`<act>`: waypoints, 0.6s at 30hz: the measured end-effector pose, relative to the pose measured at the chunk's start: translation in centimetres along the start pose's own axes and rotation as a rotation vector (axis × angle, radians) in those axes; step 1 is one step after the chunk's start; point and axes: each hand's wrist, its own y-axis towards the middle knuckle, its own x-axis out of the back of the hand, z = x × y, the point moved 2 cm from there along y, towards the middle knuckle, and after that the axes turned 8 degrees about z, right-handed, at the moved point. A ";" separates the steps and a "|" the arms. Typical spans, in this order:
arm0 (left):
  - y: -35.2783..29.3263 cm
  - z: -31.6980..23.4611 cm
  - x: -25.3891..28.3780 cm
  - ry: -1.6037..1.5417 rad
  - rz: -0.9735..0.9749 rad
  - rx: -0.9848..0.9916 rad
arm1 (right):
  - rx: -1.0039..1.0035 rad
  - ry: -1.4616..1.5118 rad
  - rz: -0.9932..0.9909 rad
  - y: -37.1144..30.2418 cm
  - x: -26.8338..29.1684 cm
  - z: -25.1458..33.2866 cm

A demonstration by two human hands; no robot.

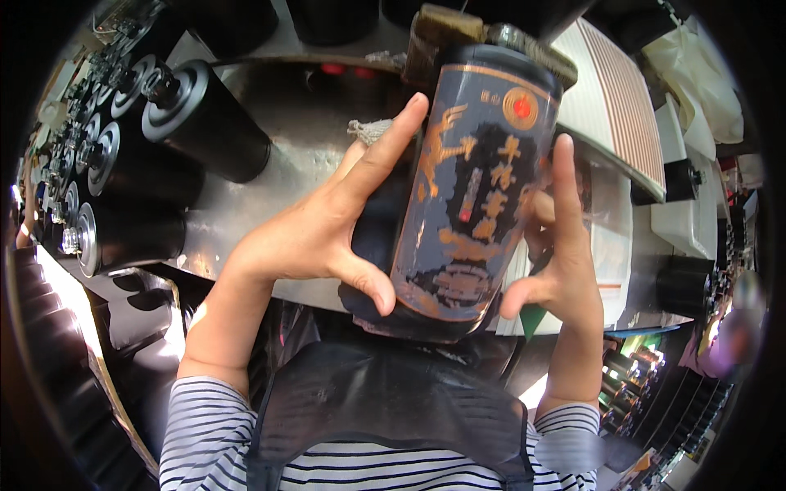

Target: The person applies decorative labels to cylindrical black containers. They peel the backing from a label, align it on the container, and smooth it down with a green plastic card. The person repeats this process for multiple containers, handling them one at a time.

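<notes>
A large black bottle [475, 196] leans in front of me, its base near my apron and its neck end pointing away. A patchy grey, gold and red label covers its front. My left hand [319, 213] is on the bottle's left side, thumb at the lower label edge and index finger stretched up along the side. On the opposite side, my right hand [565, 254] has its thumb low and index finger pointing up, other fingers partly hidden behind the bottle. A frayed white cloth [372, 129] shows by my left fingers; whether I hold it is hidden.
Several black bottles with clear stoppers [205, 123] lie on the left of the metal table [286, 204]. Beyond the bottle is a brown block [442, 33]. On the right are a striped stack [614, 98], white sheets [606, 221] and a white bin [688, 213].
</notes>
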 end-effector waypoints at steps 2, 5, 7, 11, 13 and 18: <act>0.2 -0.1 0.3 -0.140 -0.049 0.000 | -0.011 0.004 -0.004 0.1 0.4 0.3; 1.7 -1.2 0.6 -0.087 -0.065 0.020 | -0.052 -0.065 0.015 1.1 0.8 1.0; 2.1 -1.0 0.1 -0.009 -0.069 0.048 | -0.079 -0.020 0.013 1.3 0.5 0.6; -0.1 -1.2 0.5 0.096 0.142 0.314 | -0.184 0.116 0.005 1.1 1.0 1.9; -1.3 -2.4 0.1 0.186 0.340 0.385 | -0.269 0.374 -0.081 1.1 2.2 2.5; -1.9 -5.4 -2.5 0.285 0.051 0.236 | -0.455 0.613 -0.406 -1.5 8.8 -2.9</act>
